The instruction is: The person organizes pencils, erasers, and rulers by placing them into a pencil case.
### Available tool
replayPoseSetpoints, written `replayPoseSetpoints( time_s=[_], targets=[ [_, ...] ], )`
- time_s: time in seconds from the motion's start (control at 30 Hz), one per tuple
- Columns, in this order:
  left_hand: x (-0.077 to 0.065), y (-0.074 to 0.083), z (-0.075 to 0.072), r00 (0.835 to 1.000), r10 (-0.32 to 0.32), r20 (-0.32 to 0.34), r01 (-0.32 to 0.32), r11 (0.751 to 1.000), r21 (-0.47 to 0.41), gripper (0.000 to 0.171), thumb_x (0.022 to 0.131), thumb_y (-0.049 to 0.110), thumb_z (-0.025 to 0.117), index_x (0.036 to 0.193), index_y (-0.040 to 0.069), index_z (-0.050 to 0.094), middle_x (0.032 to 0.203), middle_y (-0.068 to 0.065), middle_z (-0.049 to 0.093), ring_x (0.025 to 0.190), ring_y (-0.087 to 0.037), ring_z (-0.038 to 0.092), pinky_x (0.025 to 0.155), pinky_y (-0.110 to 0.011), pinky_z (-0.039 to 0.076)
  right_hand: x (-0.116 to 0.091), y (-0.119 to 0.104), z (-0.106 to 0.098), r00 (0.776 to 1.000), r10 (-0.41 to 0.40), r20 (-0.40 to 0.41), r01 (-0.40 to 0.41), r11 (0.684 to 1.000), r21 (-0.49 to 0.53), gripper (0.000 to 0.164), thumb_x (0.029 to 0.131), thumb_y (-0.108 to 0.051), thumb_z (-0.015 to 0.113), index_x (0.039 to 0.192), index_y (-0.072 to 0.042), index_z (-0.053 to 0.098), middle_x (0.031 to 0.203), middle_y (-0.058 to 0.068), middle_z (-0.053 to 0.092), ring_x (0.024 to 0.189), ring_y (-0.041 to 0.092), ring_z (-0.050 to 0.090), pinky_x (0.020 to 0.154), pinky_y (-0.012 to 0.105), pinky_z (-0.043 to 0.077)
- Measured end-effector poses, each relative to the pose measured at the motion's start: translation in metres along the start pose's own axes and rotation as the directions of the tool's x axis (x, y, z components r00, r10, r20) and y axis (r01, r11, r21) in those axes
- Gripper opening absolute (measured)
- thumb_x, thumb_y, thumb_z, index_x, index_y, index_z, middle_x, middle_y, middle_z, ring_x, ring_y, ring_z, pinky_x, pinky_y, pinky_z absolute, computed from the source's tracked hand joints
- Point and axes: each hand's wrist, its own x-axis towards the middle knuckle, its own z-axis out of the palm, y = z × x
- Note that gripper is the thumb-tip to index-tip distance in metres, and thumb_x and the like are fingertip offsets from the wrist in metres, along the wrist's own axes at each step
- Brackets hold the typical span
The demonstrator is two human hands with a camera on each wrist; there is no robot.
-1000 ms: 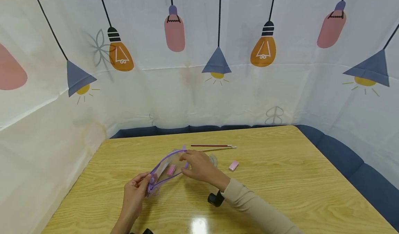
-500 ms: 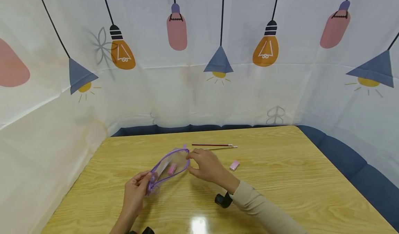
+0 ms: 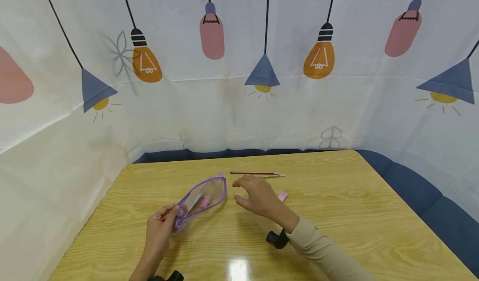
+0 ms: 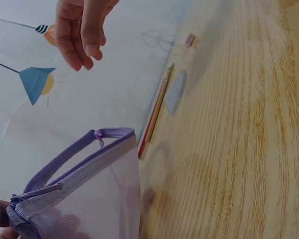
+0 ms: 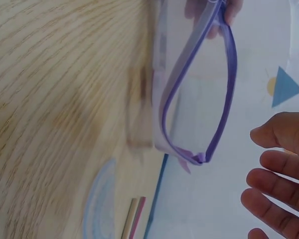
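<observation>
My left hand (image 3: 160,227) grips one end of a see-through zip pouch (image 3: 225,187) with a purple zipper, above the table. The pouch's mouth gapes, as the right wrist view shows along its purple zipper edge (image 5: 231,74). A pink block (image 3: 205,201) and a pale strip show through the pouch. Just right of its far end is my right hand (image 3: 262,195), touching nothing, fingers apart and loosely bent. On the table beyond lie a red pencil (image 3: 254,173) and a gold pencil (image 3: 277,176). A clear protractor (image 5: 100,204) lies near them, hidden in the head view.
A pink eraser (image 3: 282,196) lies on the wooden table (image 3: 337,214), partly behind my right hand. Behind the table hangs a white curtain (image 3: 232,114) with printed lamps. Dark blue padding (image 3: 423,204) runs along the right edge.
My right hand has let go of the pouch's far end and moved right, away from it. The left hand keeps its grip on the pouch, which has barely shifted.
</observation>
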Motion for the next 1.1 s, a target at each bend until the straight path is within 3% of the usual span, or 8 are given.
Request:
replayPoseSetpoints(
  time_s=[0.23, 0.53, 0.9, 1.1],
  targets=[
    [0.001, 0.000, 0.000, 1.000, -0.006, -0.004, 0.006, 1.000, 0.006, 0.027, 0.099, 0.011, 0.058, 0.116, -0.009, 0.061, 0.088, -0.003, 0.072, 0.076, -0.015, 0.068, 0.063, -0.025, 0.055, -0.007, 0.005, -0.006, 0.999, 0.043, -0.010, -0.043, 0.999, 0.034, 0.027, 0.084, -0.020, 0.076, 0.109, -0.011, 0.070, 0.100, 0.001, 0.069, 0.094, 0.019, 0.064, 0.077, 0.037, 0.053],
    [0.000, -0.001, 0.000, 1.000, -0.002, 0.002, 0.002, 1.000, -0.001, 0.027, 0.099, 0.011, 0.058, 0.115, -0.011, 0.061, 0.089, -0.005, 0.072, 0.077, -0.015, 0.069, 0.064, -0.027, 0.056, -0.021, 0.014, -0.017, 0.990, 0.125, -0.061, -0.120, 0.990, 0.073, 0.026, 0.083, -0.017, 0.077, 0.107, -0.012, 0.070, 0.101, 0.000, 0.069, 0.082, 0.014, 0.063, 0.066, 0.031, 0.052],
    [0.000, -0.002, 0.002, 1.000, -0.014, 0.006, 0.013, 1.000, 0.011, 0.029, 0.098, 0.014, 0.060, 0.116, -0.009, 0.062, 0.092, -0.006, 0.072, 0.080, -0.015, 0.069, 0.066, -0.025, 0.055, -0.033, 0.026, -0.033, 0.971, 0.176, -0.165, -0.154, 0.979, 0.137, 0.025, 0.081, -0.011, 0.080, 0.104, -0.007, 0.070, 0.098, 0.005, 0.068, 0.082, 0.024, 0.066, 0.068, 0.039, 0.054],
    [-0.001, -0.002, 0.002, 1.000, -0.028, 0.003, 0.028, 0.999, 0.016, 0.030, 0.098, 0.016, 0.061, 0.115, -0.008, 0.063, 0.089, -0.004, 0.072, 0.075, -0.013, 0.067, 0.060, -0.023, 0.053, -0.041, 0.031, -0.033, 0.963, 0.206, -0.176, -0.178, 0.971, 0.162, 0.026, 0.081, -0.012, 0.080, 0.104, -0.006, 0.069, 0.098, 0.006, 0.069, 0.082, 0.023, 0.065, 0.070, 0.038, 0.054]
  ],
)
